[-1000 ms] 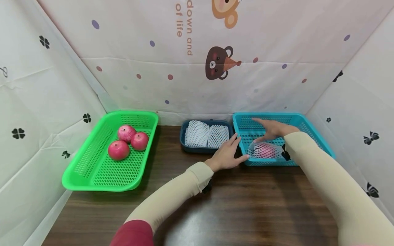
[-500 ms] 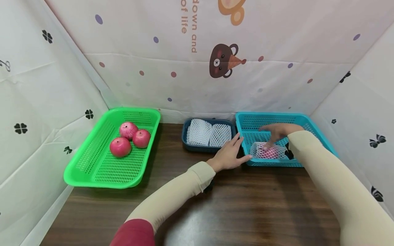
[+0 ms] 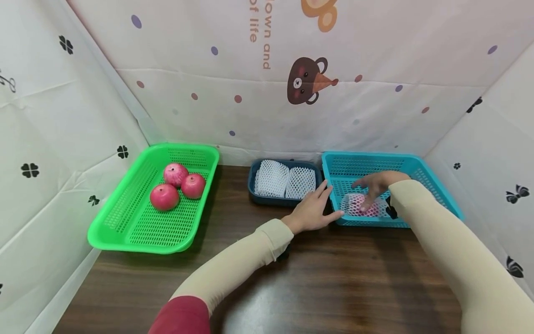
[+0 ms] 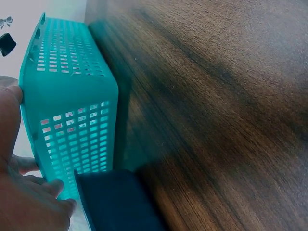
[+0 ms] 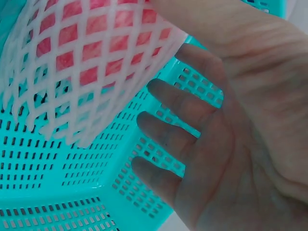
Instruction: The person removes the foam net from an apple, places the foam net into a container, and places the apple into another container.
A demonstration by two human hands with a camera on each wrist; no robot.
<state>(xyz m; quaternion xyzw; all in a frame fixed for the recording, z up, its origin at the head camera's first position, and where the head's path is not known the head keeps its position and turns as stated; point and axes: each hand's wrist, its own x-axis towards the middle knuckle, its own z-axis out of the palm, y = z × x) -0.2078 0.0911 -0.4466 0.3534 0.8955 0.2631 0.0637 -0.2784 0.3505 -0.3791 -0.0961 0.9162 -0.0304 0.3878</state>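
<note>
A pinkish-red round fruit in a white foam net sleeve point(image 3: 354, 204) lies in the near left part of the blue basket point(image 3: 438, 197). My right hand point(image 3: 377, 183) is over it, thumb against the netting and the other fingers spread apart beyond it. In the right wrist view the loose end of the foam net sleeve point(image 5: 72, 110) reaches past the fruit, and those fingers point(image 5: 163, 130) do not wrap around it. My left hand point(image 3: 310, 208) rests with extended fingers on the basket's left rim, at its near corner. The left wrist view shows the basket wall point(image 4: 72, 91) beside this hand.
A dark blue tray point(image 3: 271, 201) holding white foam net sleeves point(image 3: 272, 178) stands just left of the blue basket. Farther left is a green basket point(image 3: 158, 239) with three pinkish-red fruits point(image 3: 164, 197). Patterned cloth point(image 3: 200, 111) hangs behind the wooden table point(image 3: 333, 278).
My right hand has come down and toward me, from spread above the netted fruit to the thumb on its netting. My left hand stays on the basket rim. The head view has shifted slightly.
</note>
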